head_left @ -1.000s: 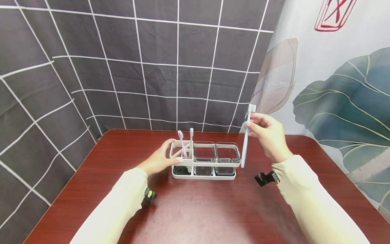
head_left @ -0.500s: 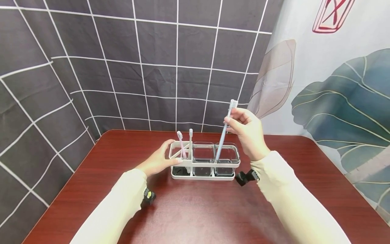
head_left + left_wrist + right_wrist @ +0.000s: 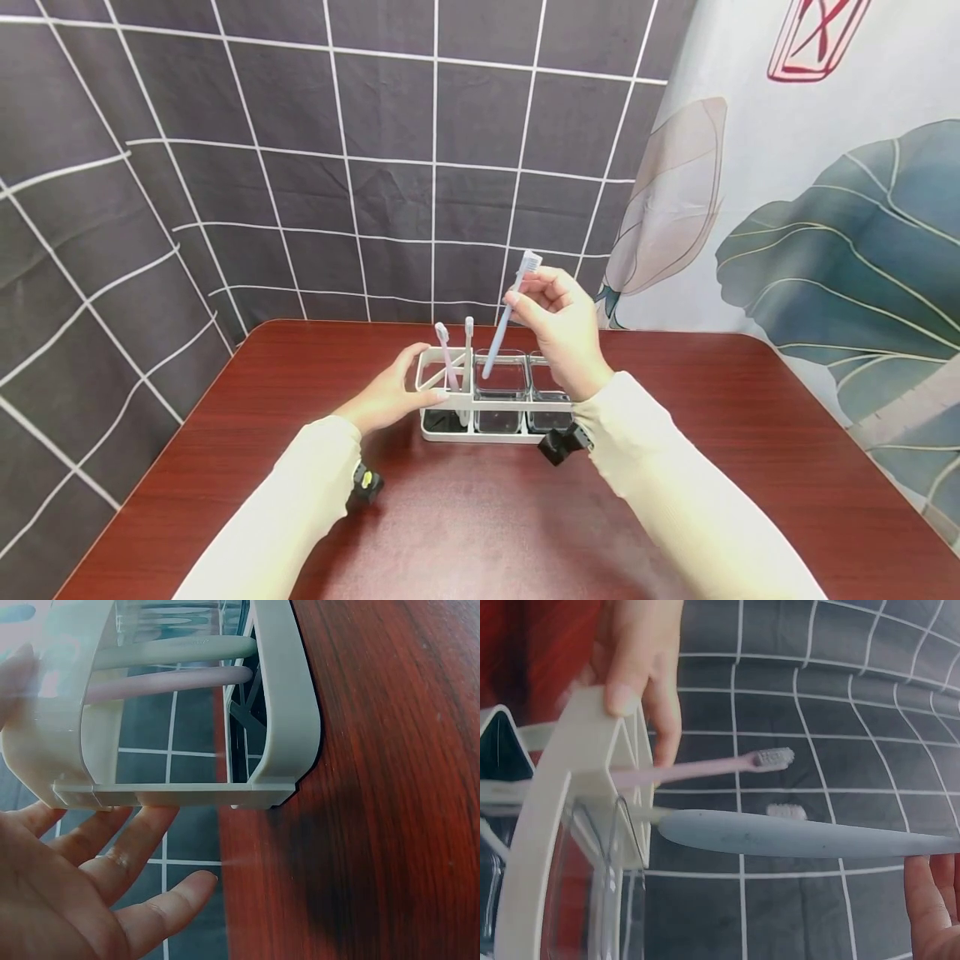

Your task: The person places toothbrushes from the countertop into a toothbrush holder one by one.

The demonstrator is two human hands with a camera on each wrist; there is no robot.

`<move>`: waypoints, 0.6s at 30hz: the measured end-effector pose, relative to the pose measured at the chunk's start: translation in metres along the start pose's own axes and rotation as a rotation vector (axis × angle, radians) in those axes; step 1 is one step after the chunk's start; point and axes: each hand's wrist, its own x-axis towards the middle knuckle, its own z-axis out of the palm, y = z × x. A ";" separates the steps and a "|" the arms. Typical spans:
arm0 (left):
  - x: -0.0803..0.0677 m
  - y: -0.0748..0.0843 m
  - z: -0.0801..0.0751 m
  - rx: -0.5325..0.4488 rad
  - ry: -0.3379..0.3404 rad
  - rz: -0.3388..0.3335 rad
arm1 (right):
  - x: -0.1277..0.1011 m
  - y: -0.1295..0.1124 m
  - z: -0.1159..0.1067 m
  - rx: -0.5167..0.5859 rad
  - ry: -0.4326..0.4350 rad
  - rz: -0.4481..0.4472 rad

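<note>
My right hand [image 3: 558, 329] pinches a light-blue toothbrush [image 3: 501, 329] near its head, bristles up and handle slanting down to the left. In the right wrist view the handle end of the blue toothbrush [image 3: 780, 834] is near the divided section of a white toothbrush holder [image 3: 517, 406]. My left hand [image 3: 386, 398] grips the holder's left end, with the thumb on the front rim and fingers at the side. A pink toothbrush [image 3: 447, 354] and a grey-green toothbrush [image 3: 468, 337] stand in that section; their lower handles show in the left wrist view.
Two clear cups sit in the holder's middle and right slots; the middle cup [image 3: 498, 422] shows best, the right one is partly behind my right hand. A red-brown table [image 3: 480, 517] lies beneath. A dark checked curtain [image 3: 390, 200] hangs behind.
My right hand has carried the blue toothbrush left, from beside the holder's right end to above the middle cup, and its handle now slants more. The left hand stays on the holder.
</note>
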 end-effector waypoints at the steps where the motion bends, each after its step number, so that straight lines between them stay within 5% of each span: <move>1: 0.000 0.000 0.000 0.000 -0.001 0.000 | -0.001 0.001 0.002 0.006 -0.003 0.000; 18: 0.000 0.001 -0.001 -0.009 0.001 0.002 | -0.009 0.034 0.021 -0.078 -0.067 -0.014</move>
